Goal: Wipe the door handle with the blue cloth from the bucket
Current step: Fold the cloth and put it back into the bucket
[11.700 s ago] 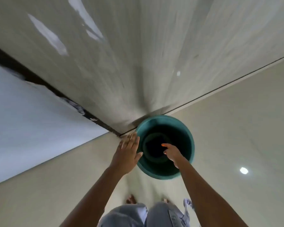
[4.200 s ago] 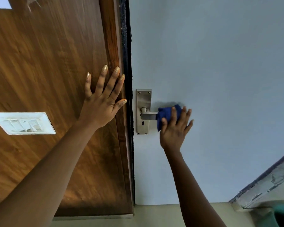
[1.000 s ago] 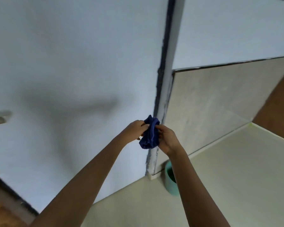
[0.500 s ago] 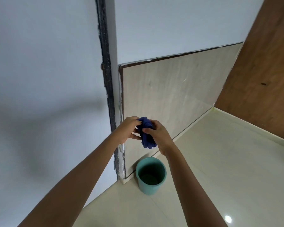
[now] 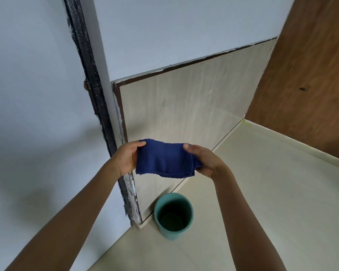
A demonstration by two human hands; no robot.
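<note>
The blue cloth [image 5: 164, 158] is spread flat between both my hands at chest height. My left hand [image 5: 126, 157] pinches its left edge and my right hand [image 5: 203, 159] grips its right edge. Directly below, on the floor, stands the teal bucket [image 5: 173, 216], upright and with nothing inside that I can see. The door handle is out of view; only the pale door [image 5: 37, 114] with its dark edge strip [image 5: 98, 106] shows at the left.
A beige tiled wall panel [image 5: 184, 106] rises behind the bucket, with a white wall above. A brown wooden panel [image 5: 305, 75] stands at the right. Cream floor tiles [image 5: 262, 192] stretch to the right of the bucket.
The cloth was bunched up between my hands half a second ago; now it is pulled open flat. My view has dropped toward the bucket, away from the door handle.
</note>
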